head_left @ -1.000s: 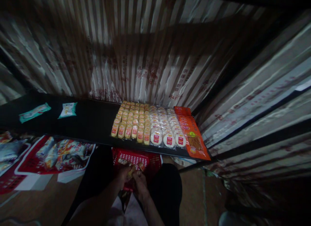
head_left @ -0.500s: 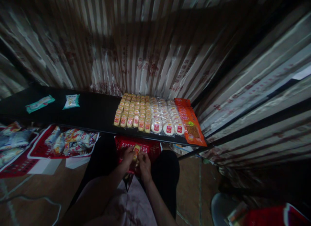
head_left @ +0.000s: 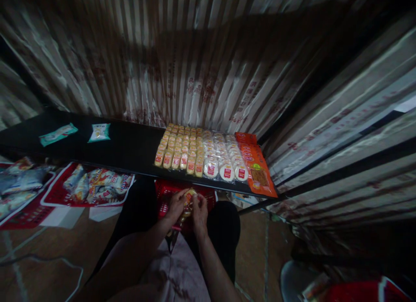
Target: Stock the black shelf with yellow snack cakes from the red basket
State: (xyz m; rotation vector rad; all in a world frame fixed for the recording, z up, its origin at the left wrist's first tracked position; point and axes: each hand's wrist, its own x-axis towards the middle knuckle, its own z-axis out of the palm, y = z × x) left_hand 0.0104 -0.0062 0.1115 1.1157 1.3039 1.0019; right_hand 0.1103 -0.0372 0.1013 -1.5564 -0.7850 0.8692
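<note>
Small yellow wrapped snack packet point(head_left: 189, 198), low in the centre of the frame, pinched between both hands above the red plastic mesh basket point(head_left: 165, 191). I read the left hand point(head_left: 175, 205) as closed on the packet's left side and the right hand point(head_left: 199, 208) as closed on its right side, fingers curled round it; the dim light hides the exact finger placement. The basket sits just under the front edge of the long black shelf board point(head_left: 126, 150), which runs across the middle of the frame. On the board, right of centre, lie tidy rows of yellow wrapped snack packets point(head_left: 178, 148), touching rows of round white wrapped cakes point(head_left: 221, 157), and beside those, flat orange snack packs point(head_left: 255, 165) at the board's right end. Two green-and-white sachets point(head_left: 79, 133) lie well apart from them at middle left. At lower left, red-and-white cartons of mixed snack bags point(head_left: 94, 185) rest on the floor.

Step in hand, as I judge it: one packet is lifted from the basket and being squared up between the hands. The next move would call for raising it over the board edge and setting it flush at the near end of a yellow row, label facing the same way as its neighbours.
</note>
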